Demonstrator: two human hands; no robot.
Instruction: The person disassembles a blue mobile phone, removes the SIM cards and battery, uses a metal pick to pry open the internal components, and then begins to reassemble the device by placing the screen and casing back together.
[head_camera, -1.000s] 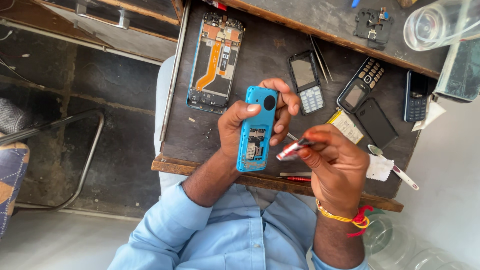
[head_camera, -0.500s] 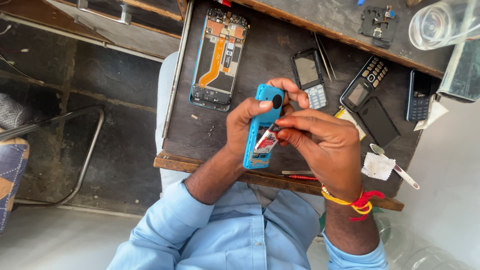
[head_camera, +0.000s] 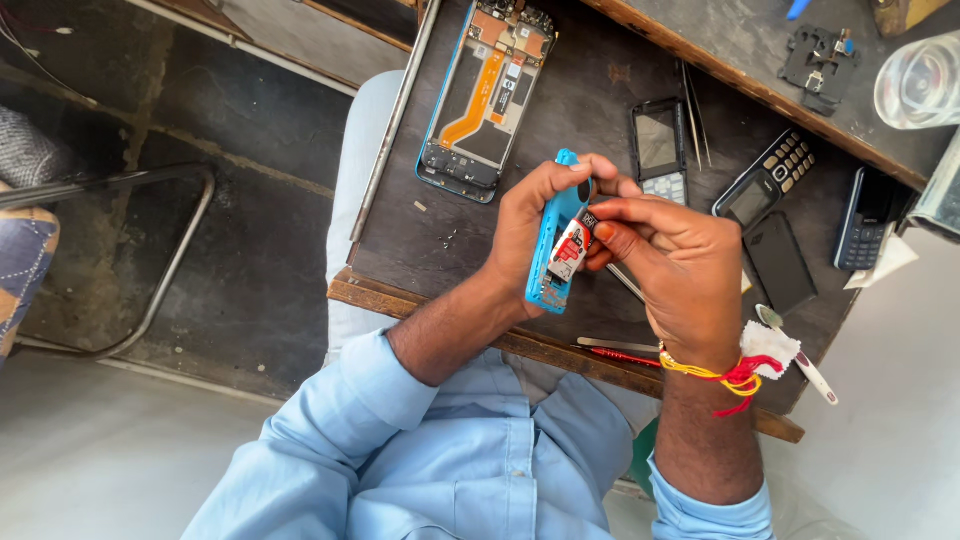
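Note:
My left hand (head_camera: 528, 225) grips a small blue phone body (head_camera: 553, 250) with its back cover off, held upright above the dark wooden bench (head_camera: 430, 240). My right hand (head_camera: 672, 262) presses a small red, white and black card-like piece (head_camera: 572, 248) against the open back of the phone with thumb and fingertips. A thin metal tool (head_camera: 628, 284) sticks out under the right palm. A red and yellow thread band circles my right wrist.
An opened smartphone frame with an orange flex cable (head_camera: 487, 95) lies at the bench's far left. Keypad phones (head_camera: 662, 150), (head_camera: 765, 178), (head_camera: 862, 218), tweezers (head_camera: 692, 115), a glass (head_camera: 918, 80) and a red-handled tool (head_camera: 625, 354) lie around. A metal chair frame (head_camera: 150, 260) stands left.
My right hand moved left from beside the phone onto its open back, bringing the small red and white piece against it. The phone turned more edge-on.

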